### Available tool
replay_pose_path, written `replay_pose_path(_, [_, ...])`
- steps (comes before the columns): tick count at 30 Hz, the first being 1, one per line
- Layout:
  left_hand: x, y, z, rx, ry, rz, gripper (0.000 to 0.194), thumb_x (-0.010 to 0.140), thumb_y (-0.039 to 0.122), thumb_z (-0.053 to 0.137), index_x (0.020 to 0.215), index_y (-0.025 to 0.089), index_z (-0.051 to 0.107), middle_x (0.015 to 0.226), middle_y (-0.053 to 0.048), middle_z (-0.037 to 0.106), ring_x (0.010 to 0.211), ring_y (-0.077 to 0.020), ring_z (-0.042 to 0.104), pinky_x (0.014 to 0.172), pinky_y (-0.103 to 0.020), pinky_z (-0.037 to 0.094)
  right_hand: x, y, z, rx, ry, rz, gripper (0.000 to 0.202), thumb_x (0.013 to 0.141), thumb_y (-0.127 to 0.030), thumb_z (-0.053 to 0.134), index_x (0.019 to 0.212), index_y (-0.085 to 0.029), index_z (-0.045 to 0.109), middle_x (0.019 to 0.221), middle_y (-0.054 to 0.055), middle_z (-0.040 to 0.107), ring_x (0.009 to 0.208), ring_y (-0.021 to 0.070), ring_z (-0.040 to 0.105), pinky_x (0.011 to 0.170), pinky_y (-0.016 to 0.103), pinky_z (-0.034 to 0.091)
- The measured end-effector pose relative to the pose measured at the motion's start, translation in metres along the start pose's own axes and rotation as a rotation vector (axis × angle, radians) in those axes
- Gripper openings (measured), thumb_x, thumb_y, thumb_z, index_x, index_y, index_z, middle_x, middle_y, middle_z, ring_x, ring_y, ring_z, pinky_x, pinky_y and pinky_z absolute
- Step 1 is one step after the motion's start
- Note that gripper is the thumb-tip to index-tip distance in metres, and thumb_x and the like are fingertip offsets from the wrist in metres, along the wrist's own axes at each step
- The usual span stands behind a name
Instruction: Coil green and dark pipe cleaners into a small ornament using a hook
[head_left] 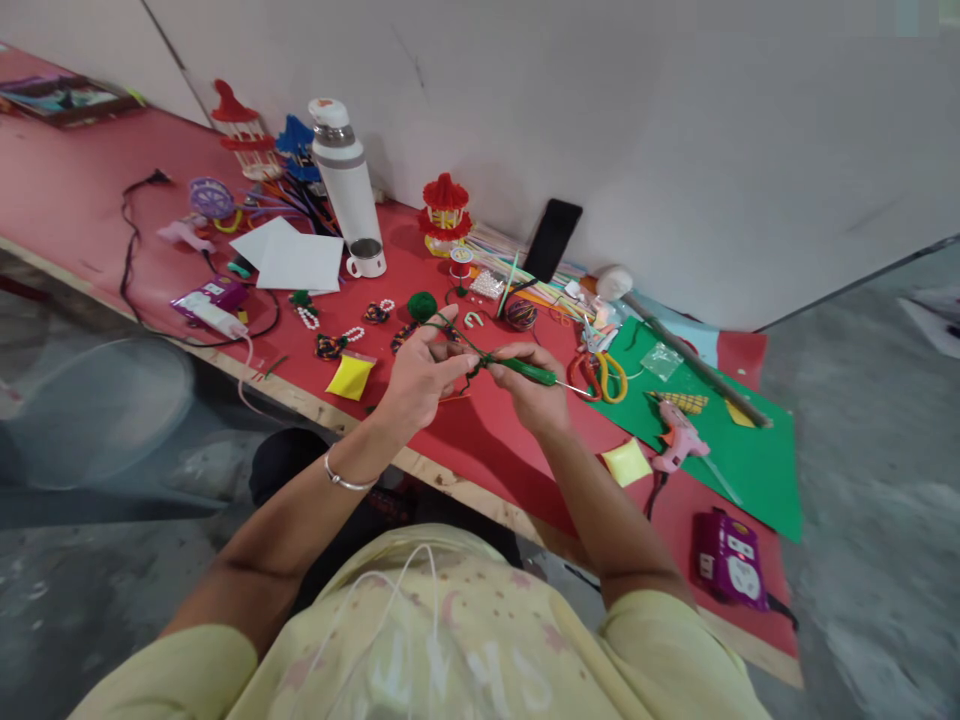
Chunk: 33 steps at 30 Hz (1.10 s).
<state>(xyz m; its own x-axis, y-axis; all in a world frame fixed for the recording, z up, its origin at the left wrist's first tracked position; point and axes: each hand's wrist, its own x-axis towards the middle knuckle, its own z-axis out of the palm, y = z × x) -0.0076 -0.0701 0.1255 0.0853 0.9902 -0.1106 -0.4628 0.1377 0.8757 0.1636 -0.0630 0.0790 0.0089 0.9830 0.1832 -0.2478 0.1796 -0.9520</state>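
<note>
My right hand (538, 398) grips a crochet hook with a green handle (531, 371); its metal shaft sticks out to the right. Dark green yarn (452, 330) runs over the raised index finger of my left hand (417, 372), whose thumb and other fingers pinch the work close to the hook. A short dark strand hangs between the hands, and the exact stitches are too small to make out. Just beyond my left hand lies a green yarn ball (422, 306). Scissors with orange and yellow handles (613, 378) rest right of my right hand.
A white bottle (349, 185) and a steel cup (367, 258) stand at the back. Farther right are a phone (553, 240), a stick (697, 362) on green sheet, a pink glue gun (679, 437) and a purple power strip (731, 562). Yellow packets (351, 377) lie near the front edge.
</note>
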Motion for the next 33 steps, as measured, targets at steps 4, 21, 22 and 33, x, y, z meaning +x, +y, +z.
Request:
replay_pose_path(4, [-0.0013,0.0036,0.0009,-0.017,-0.030,-0.024,0.111,0.059,0.018,0.095,0.160,0.019,0.050,0.065,0.009,0.064,0.041,-0.0013,0.032,0.039,-0.017,0.020,0.0001,0.0002,0.0003,0.009,-0.001,0.012,0.032,0.067,-0.041,0.098,0.087,-0.026,0.078,0.079,-0.003,0.075,0.068,0.0111,0.063,0.070,0.028,0.054])
replay_pose_path(21, [-0.0053,0.0014,-0.0038,0.043,-0.035,-0.026,0.109,0.062,0.020,0.095,0.161,0.022,0.049,0.075,0.006,0.071,0.043,-0.0022,0.039,0.040,-0.017,0.022,-0.0012,-0.0025,0.0022,0.044,0.037,-0.005,0.032,0.065,-0.037,0.099,0.087,-0.026,0.079,0.084,-0.003,0.076,0.067,0.0090,0.060,0.068,0.026,0.053])
replay_pose_path(22, [-0.0056,0.0018,-0.0037,0.039,-0.036,-0.024,0.109,0.062,0.020,0.095,0.161,0.022,0.049,0.075,0.006,0.071,0.044,-0.0024,0.040,0.040,-0.016,0.022,-0.0012,-0.0023,0.0022,0.040,0.039,0.000,0.032,0.065,-0.037,0.099,0.087,-0.026,0.078,0.084,-0.003,0.076,0.068,0.0094,0.060,0.067,0.026,0.052])
replay_pose_path(33, [-0.0060,0.0041,-0.0029,0.018,-0.047,-0.030,0.106,0.062,0.022,0.095,0.159,0.020,0.050,0.069,0.007,0.067,0.043,-0.0020,0.035,0.040,-0.017,0.020,0.0012,-0.0007,0.0042,0.113,0.005,0.000,0.033,0.079,-0.057,0.087,0.092,-0.028,0.080,0.097,0.003,0.082,0.076,0.0150,0.068,0.063,0.029,0.053])
